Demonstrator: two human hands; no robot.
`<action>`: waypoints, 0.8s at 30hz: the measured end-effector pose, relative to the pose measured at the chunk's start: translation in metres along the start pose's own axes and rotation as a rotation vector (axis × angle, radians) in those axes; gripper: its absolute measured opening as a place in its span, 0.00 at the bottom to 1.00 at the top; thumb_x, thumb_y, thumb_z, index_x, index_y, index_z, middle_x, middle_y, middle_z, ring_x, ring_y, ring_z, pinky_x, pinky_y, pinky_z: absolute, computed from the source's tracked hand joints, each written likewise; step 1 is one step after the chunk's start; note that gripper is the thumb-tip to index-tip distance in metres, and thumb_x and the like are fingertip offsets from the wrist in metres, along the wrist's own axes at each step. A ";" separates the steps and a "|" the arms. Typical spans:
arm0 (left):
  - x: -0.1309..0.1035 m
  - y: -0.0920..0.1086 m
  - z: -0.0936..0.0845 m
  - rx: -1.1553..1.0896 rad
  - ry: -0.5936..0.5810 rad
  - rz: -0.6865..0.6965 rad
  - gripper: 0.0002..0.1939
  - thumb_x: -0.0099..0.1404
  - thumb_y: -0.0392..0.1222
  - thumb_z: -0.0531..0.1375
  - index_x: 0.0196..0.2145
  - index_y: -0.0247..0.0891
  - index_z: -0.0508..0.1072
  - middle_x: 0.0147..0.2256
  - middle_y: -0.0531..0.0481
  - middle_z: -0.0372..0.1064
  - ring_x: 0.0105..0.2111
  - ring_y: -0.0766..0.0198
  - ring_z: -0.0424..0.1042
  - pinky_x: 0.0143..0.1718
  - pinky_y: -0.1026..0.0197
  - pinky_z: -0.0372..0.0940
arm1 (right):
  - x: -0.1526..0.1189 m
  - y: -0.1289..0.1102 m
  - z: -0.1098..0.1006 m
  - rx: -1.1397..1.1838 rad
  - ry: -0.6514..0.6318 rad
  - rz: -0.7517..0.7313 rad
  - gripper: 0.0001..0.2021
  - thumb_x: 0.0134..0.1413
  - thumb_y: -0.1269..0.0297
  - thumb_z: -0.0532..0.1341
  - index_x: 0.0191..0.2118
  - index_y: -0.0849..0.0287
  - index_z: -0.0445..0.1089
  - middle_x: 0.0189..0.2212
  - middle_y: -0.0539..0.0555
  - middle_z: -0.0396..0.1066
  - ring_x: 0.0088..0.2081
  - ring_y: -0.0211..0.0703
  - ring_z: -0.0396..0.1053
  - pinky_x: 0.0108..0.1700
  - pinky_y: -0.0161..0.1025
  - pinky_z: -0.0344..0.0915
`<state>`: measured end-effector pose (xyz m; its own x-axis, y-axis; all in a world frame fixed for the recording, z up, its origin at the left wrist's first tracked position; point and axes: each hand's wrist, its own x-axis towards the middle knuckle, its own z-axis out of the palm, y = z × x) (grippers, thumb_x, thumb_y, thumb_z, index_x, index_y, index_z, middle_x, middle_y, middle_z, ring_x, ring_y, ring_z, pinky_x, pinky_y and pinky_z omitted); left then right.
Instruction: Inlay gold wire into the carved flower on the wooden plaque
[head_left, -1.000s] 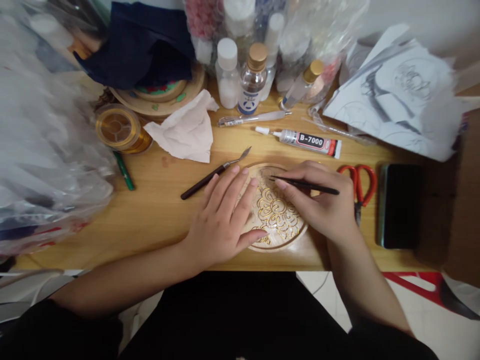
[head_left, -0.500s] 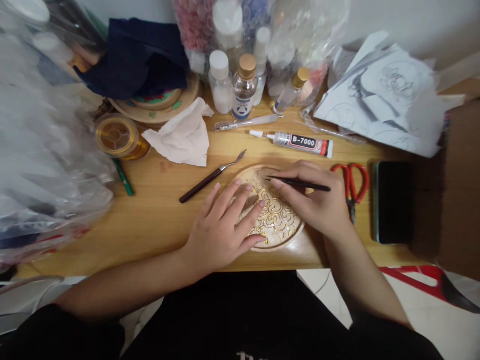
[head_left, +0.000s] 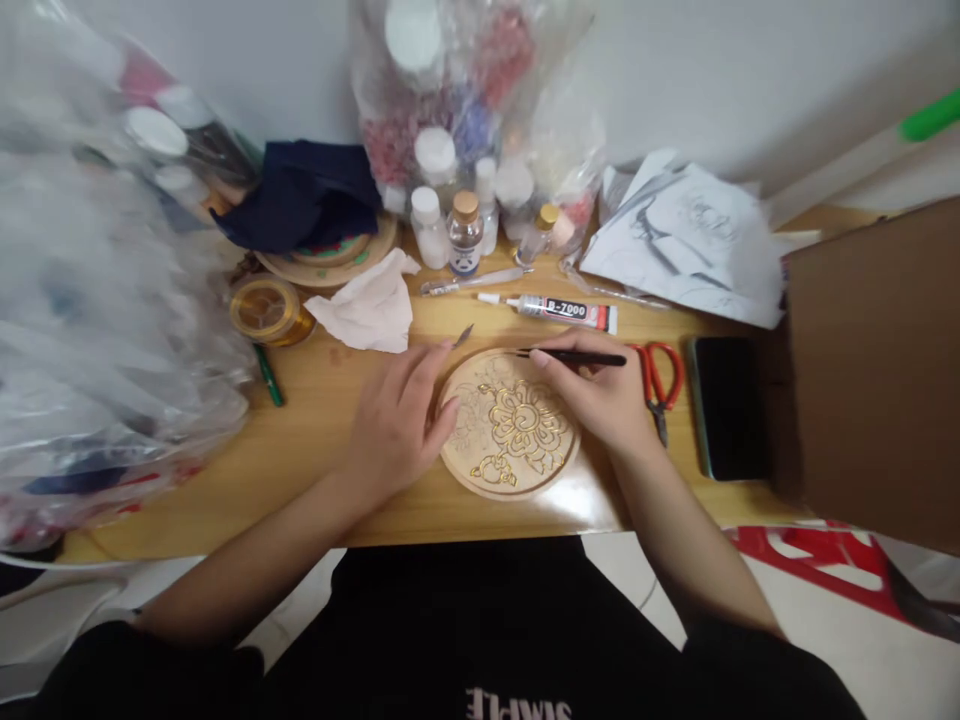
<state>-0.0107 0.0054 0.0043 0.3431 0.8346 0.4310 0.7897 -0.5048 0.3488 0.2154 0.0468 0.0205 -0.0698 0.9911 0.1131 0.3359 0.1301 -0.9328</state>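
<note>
The person wears a black shirt point(head_left: 457, 620) with short sleeves. The left sleeve point(head_left: 150, 672) and right sleeve point(head_left: 765, 672) are plain black. White block lettering point(head_left: 517, 704) marks the shirt front.

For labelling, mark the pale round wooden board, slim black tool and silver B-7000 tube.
Pale round wooden board point(head_left: 481, 442), head view: face.
Slim black tool point(head_left: 589, 357), head view: shaft.
Silver B-7000 tube point(head_left: 565, 309), head view: label.

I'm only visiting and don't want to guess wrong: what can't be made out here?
Head view:
Small knife: handle hidden behind the left hand; whether gripped, I can't tell.
Black tool in the right hand: tip too small to make out.
Cardboard box: cut off by the right edge.
Wooden round: partly under navy cloth.
</note>
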 end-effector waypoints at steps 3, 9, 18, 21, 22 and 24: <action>0.000 -0.002 0.007 0.038 -0.079 -0.014 0.24 0.66 0.34 0.53 0.60 0.34 0.60 0.42 0.42 0.73 0.41 0.53 0.72 0.42 0.51 0.66 | 0.004 0.005 0.000 0.121 0.004 0.094 0.05 0.48 0.62 0.68 0.29 0.57 0.76 0.28 0.51 0.76 0.30 0.40 0.72 0.34 0.39 0.68; 0.004 -0.004 0.013 0.053 -0.089 0.029 0.20 0.69 0.34 0.49 0.57 0.35 0.66 0.41 0.43 0.75 0.40 0.54 0.71 0.42 0.52 0.64 | 0.011 0.013 0.000 0.174 0.010 0.039 0.10 0.43 0.56 0.68 0.26 0.57 0.76 0.25 0.53 0.75 0.28 0.42 0.71 0.31 0.40 0.68; 0.025 -0.012 0.013 -0.006 -0.176 0.140 0.18 0.72 0.35 0.46 0.52 0.35 0.71 0.42 0.44 0.76 0.41 0.57 0.74 0.42 0.54 0.69 | 0.009 0.003 -0.004 0.239 0.059 0.030 0.13 0.43 0.53 0.69 0.26 0.57 0.74 0.24 0.51 0.72 0.26 0.39 0.68 0.31 0.39 0.66; 0.038 -0.015 0.021 -0.064 -0.212 0.187 0.21 0.74 0.36 0.41 0.51 0.36 0.72 0.40 0.48 0.76 0.40 0.61 0.74 0.44 0.55 0.70 | 0.010 0.004 -0.006 0.267 0.128 0.054 0.13 0.43 0.52 0.69 0.26 0.58 0.73 0.23 0.50 0.71 0.25 0.36 0.66 0.30 0.37 0.64; 0.042 -0.016 0.024 -0.085 -0.219 0.201 0.21 0.74 0.36 0.42 0.51 0.37 0.72 0.39 0.49 0.76 0.40 0.62 0.74 0.44 0.55 0.71 | 0.011 0.005 -0.006 0.275 0.156 0.063 0.13 0.43 0.53 0.69 0.26 0.58 0.73 0.22 0.49 0.70 0.25 0.36 0.65 0.30 0.36 0.63; 0.051 -0.016 0.029 -0.132 -0.235 0.234 0.20 0.74 0.36 0.42 0.51 0.38 0.72 0.40 0.50 0.76 0.40 0.63 0.74 0.44 0.57 0.71 | 0.011 0.008 -0.007 0.290 0.216 0.082 0.13 0.43 0.53 0.69 0.27 0.58 0.73 0.22 0.48 0.69 0.25 0.34 0.64 0.28 0.35 0.61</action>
<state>0.0086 0.0624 -0.0040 0.6266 0.7135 0.3135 0.6087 -0.6993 0.3749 0.2239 0.0594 0.0167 0.1565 0.9848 0.0747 0.0497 0.0677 -0.9965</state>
